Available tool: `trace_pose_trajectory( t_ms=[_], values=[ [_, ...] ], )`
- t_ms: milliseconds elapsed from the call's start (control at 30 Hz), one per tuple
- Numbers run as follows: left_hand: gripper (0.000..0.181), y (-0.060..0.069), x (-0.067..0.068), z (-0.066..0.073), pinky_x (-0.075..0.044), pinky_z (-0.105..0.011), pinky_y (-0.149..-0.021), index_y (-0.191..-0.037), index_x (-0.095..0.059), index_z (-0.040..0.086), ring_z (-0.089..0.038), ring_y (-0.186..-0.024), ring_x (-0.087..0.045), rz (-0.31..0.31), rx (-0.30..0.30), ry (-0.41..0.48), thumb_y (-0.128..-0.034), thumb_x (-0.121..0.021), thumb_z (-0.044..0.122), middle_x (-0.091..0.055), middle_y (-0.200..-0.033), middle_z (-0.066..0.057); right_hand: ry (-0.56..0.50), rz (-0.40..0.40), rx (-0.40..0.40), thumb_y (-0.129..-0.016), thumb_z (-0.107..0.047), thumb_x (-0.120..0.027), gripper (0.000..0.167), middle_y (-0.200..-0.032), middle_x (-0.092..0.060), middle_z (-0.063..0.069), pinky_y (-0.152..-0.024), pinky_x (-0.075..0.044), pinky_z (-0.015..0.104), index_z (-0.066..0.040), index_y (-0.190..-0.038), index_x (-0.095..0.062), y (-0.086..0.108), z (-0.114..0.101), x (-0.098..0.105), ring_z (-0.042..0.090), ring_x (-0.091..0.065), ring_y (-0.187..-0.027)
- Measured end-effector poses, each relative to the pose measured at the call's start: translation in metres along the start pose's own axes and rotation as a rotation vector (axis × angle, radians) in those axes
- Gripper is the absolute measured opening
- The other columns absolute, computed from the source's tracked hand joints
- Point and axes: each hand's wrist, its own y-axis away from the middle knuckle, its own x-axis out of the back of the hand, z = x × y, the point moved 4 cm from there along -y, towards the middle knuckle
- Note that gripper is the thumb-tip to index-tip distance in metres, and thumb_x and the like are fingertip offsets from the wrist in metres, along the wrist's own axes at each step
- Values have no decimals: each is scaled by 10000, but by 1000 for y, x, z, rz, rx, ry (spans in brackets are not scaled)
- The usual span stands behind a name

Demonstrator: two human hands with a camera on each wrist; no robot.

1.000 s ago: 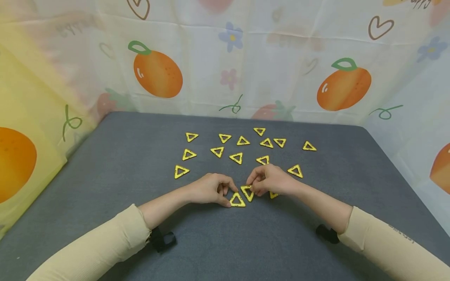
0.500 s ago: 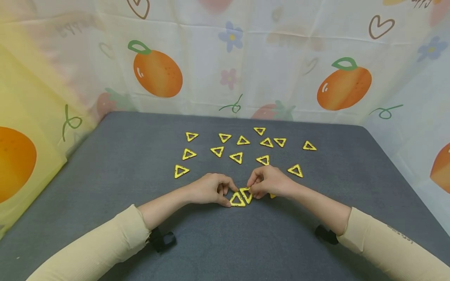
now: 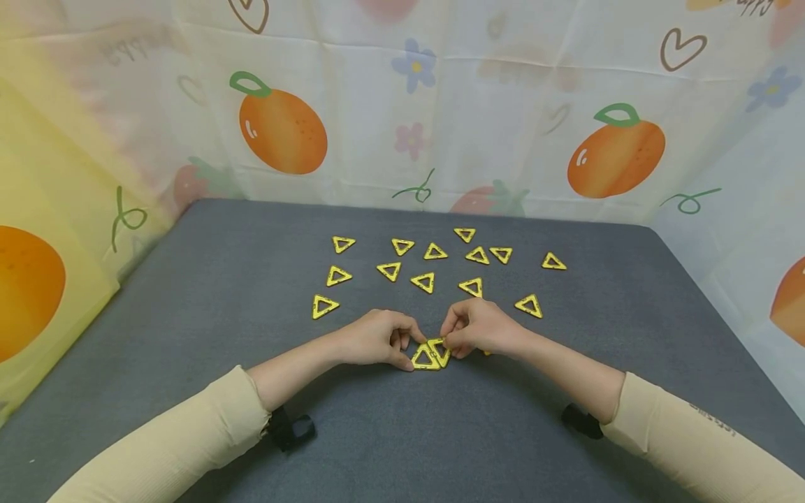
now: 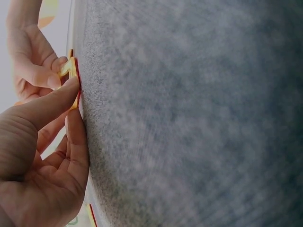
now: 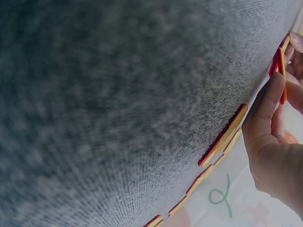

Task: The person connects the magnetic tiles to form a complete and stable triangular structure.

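My left hand (image 3: 375,339) pinches a flat yellow triangle tile (image 3: 425,367) with a hollow centre, thumb and a finger at its corners. In the left wrist view this tile's edge (image 4: 78,92) shows red underneath. My right hand (image 3: 481,328) pinches a second yellow triangle tile (image 3: 445,359) between thumb and forefinger. That second tile meets the right side of the first, pointing the opposite way. It looks tilted up from the table in the right wrist view, its red underside (image 5: 276,61) showing. Fingers cover parts of both tiles.
Several more yellow triangle tiles lie scattered beyond the hands, among them one at the left (image 3: 323,307) and one at the right (image 3: 529,305). Another tile (image 3: 487,353) is mostly hidden under my right hand. A printed curtain (image 3: 377,105) surrounds the dark grey table (image 3: 402,433).
My right hand has brought its tile left and slightly nearer, from a small gap to touching the other tile. My left hand has stayed in place with its tile.
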Motion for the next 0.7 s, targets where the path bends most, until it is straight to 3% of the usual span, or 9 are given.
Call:
trace_pose_trajectory(
  t_ms=[200,500,700],
  values=[
    [326,-1,0,0,-448,-180,-584,-1094,-716,104,-38,-604,-500,9,0,9,-790,-829,146,-622,-837,-31,-17,-27,-3,-856,-106,-708,174,-821,-683,62,-715,-604,331,-39,-1014,-678,-3,3,-1,152,-699,-729],
    [324,-1,0,0,-444,-177,-595,-1066,-717,100,-42,-618,-490,21,0,26,-771,-843,148,-627,-839,-34,-73,-194,102,-801,-23,-775,414,-1027,-696,142,-719,-571,274,-14,-1194,-645,-2,1,-3,130,-678,-819],
    [318,0,1,0,-451,-181,-607,-1054,-714,108,-46,-645,-505,24,5,21,-770,-846,156,-628,-846,-30,-28,-228,154,-817,-33,-770,435,-1079,-691,155,-733,-574,264,-28,-1230,-634,-2,1,-4,129,-692,-841]
  ],
)
